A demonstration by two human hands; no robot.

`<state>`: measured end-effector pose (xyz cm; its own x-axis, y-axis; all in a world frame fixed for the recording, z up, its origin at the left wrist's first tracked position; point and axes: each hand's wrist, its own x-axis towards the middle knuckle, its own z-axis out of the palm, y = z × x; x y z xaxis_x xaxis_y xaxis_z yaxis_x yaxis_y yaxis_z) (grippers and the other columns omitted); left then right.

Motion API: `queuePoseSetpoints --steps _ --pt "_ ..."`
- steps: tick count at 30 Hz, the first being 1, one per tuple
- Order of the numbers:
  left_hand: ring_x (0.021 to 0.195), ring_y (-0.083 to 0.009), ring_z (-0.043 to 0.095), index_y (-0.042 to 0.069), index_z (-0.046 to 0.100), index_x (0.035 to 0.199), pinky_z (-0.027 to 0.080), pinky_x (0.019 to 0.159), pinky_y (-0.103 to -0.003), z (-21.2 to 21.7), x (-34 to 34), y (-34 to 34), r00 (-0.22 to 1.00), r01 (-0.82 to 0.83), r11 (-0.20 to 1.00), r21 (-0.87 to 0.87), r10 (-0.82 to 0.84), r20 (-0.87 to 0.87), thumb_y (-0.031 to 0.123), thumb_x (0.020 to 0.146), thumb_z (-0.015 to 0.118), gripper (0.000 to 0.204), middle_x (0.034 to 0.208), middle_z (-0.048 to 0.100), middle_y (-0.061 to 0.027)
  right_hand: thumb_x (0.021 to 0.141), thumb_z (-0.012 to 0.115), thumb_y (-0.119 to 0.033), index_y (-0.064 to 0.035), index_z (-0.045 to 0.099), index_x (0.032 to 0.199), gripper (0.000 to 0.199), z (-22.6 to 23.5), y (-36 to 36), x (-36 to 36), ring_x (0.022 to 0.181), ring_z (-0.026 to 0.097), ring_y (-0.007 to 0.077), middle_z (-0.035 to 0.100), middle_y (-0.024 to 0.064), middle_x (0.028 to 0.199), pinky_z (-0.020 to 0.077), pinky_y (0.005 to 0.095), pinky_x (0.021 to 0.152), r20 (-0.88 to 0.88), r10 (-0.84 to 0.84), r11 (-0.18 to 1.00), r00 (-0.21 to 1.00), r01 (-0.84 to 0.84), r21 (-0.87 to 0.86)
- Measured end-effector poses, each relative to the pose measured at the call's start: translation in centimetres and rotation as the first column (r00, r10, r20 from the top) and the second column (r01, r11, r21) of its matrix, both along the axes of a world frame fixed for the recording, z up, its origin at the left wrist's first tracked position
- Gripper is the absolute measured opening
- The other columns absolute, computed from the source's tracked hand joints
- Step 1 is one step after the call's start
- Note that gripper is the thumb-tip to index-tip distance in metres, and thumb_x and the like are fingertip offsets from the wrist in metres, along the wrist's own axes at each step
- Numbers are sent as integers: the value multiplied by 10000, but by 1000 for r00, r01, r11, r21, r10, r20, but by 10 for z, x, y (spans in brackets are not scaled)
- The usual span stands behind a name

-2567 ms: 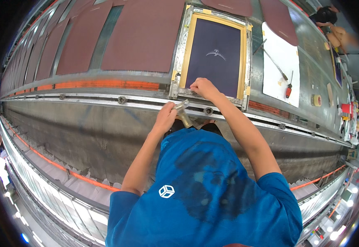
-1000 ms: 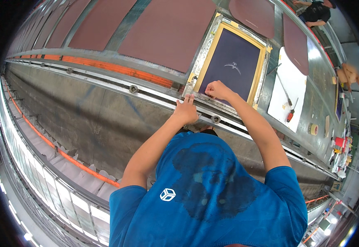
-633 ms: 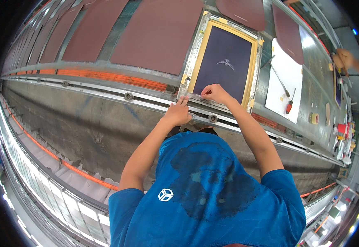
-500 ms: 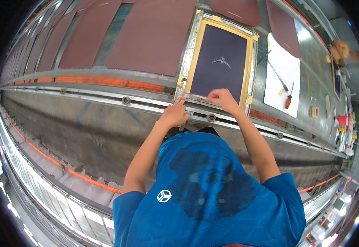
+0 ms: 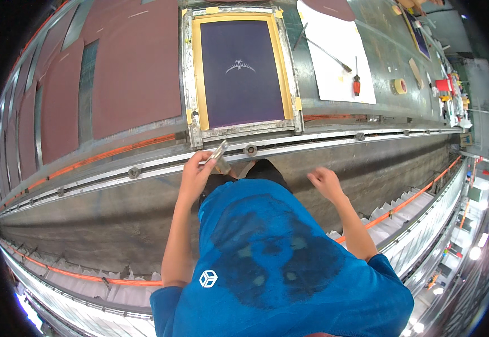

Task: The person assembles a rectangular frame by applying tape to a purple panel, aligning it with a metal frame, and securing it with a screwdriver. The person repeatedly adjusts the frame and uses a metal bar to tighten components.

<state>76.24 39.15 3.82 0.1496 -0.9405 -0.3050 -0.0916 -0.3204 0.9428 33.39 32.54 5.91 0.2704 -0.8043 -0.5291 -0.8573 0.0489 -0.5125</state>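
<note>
My left hand (image 5: 195, 173) pinches a small, silvery metal piece (image 5: 218, 150) just in front of the long metal rail (image 5: 306, 141); its exact kind I cannot make out. My right hand (image 5: 325, 181) hangs in the air further right, over the grey floor, fingers curled in and nothing visible in them. Beyond the rail a screen-printing frame (image 5: 285, 73) lies on the table, its inner border covered with yellow tape. A pale curved design shows in its dark mesh (image 5: 244, 101).
Maroon sheets (image 5: 138, 73) cover the table to the left. To the right lie a white sheet (image 5: 334, 62), a red-handled screwdriver (image 5: 357, 84), a long rod (image 5: 328, 53) and a tape roll (image 5: 399, 86). Round knobs (image 5: 250, 150) line the rail.
My view has turned, so the frame appears further left. My right hand has drawn back from the frame's near edge. My left hand now shows the metal piece, lifted near the rail.
</note>
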Motion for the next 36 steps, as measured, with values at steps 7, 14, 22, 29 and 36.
queuePoseSetpoints --steps 7,14,22,29,36 --pt "866 -130 611 -18 663 1044 510 772 -288 20 -53 -50 973 210 978 5 -208 -96 199 980 663 227 994 639 -48 1025 617 -268 -38 607 1356 403 -13 -51 150 1133 644 186 675 110 1257 514 338 948 706 -289 955 647 142 261" --pt "1406 -327 435 -22 641 959 396 1094 -383 -65 -21 -25 985 129 991 -25 -125 116 204 965 638 226 1551 441 -177 883 674 -159 -37 742 1068 232 -78 -173 83 964 656 376 676 180 1027 524 455 869 -81 456 773 886 -440 -456" --pt "1559 -344 139 -9 608 969 222 1215 -403 -65 -11 -27 912 241 954 180 -286 293 233 964 615 243 1666 197 -189 822 646 -116 -33 712 869 117 -72 -216 109 814 686 373 697 173 792 547 458 776 -337 742 571 579 -810 -134" --pt "1521 -376 234 12 675 985 358 1134 -500 -65 -16 -26 719 349 907 237 -422 552 275 949 596 277 1633 265 -221 834 672 -149 -26 719 887 142 -80 -219 104 837 702 358 714 190 843 554 448 754 -206 684 662 700 -714 -227" --pt "1510 -385 251 -11 688 991 384 1124 -480 -58 -11 -26 699 388 892 231 -448 558 271 941 609 297 1625 267 -236 863 695 -157 -42 768 947 160 -67 -211 90 810 702 323 736 139 874 550 423 748 56 667 719 743 -623 -309"
